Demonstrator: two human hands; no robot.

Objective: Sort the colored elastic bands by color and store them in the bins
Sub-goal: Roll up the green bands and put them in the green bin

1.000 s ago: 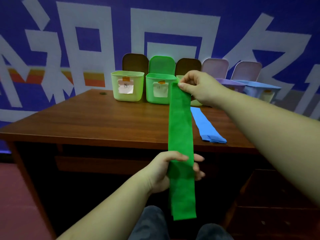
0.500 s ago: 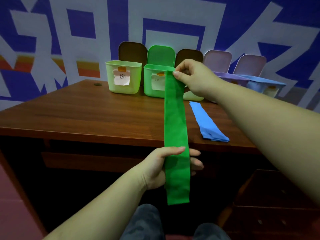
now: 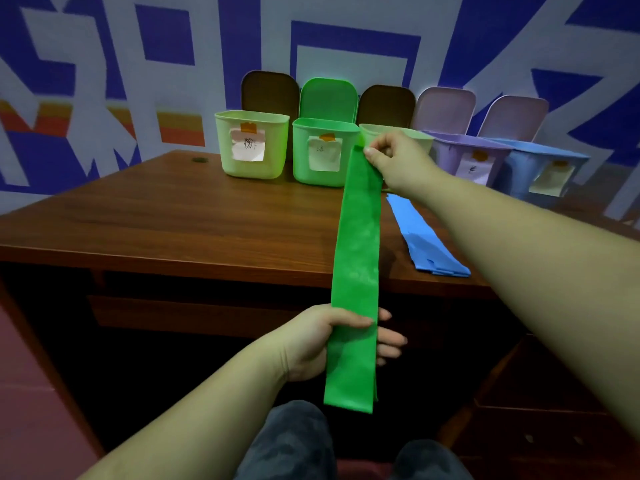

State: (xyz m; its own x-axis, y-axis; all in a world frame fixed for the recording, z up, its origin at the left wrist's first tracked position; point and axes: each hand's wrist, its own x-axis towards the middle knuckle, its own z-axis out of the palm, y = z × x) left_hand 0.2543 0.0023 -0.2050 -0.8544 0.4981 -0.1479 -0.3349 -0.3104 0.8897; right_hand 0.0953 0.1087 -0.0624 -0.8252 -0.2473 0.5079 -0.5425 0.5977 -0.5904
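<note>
Since a second ago your left hand (image 3: 332, 341) has slid toward the green band's (image 3: 356, 258) lower end, so less of it hangs below your grip, and your view has drifted rightward, bringing the blue bin (image 3: 543, 168) into the right of the frame.

You are midway through straightening the green band before it goes away. Your right hand (image 3: 398, 161) pinches its top end between thumb and curled fingers, right of centre, just in front of the bins. Your left hand, lower centre, holds it with the thumb across the front and the fingers behind. The band runs taut between the two, above the worktop (image 3: 173, 220) edge, its tail hanging over your lap.

My read: next you fold or gather it, then drop it in the green bin (image 3: 322, 154), upper centre, lid up. Keep both ends controlled; a strip this long and limp will flop over the rim.

It is a flat, wide, bright green strip, apparently doubled, slightly mottled. A blue band (image 3: 426, 244) lies folded on the worktop at right.
</note>
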